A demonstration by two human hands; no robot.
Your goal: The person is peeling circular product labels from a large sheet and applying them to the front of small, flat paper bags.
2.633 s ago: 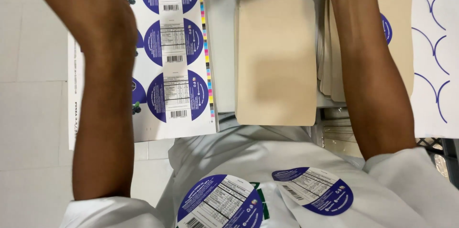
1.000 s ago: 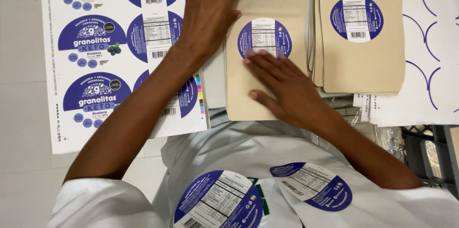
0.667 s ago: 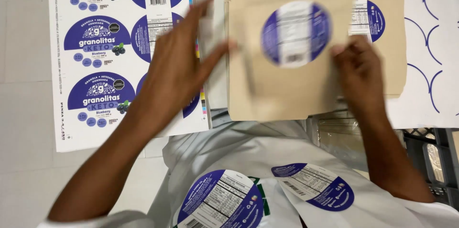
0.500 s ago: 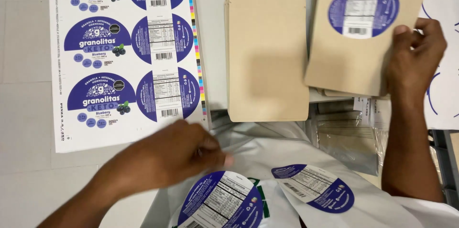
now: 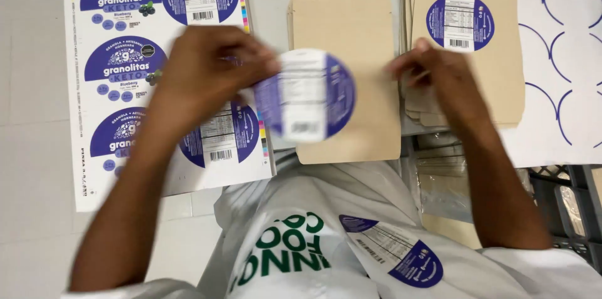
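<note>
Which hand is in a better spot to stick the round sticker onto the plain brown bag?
Probably the left hand: it holds the round sticker right over the plain brown bag. The right hand is empty beside it.

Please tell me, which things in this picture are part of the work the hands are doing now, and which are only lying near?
In use:
- round blue-and-white sticker, held by left hand
- blank tan paper pouch beneath it
- right hand, at that pouch's edge

Lying near:
- stack of labelled tan pouches
- printed sticker sheet
- spare sticker on white coat
- empty white backing sheet
</note>
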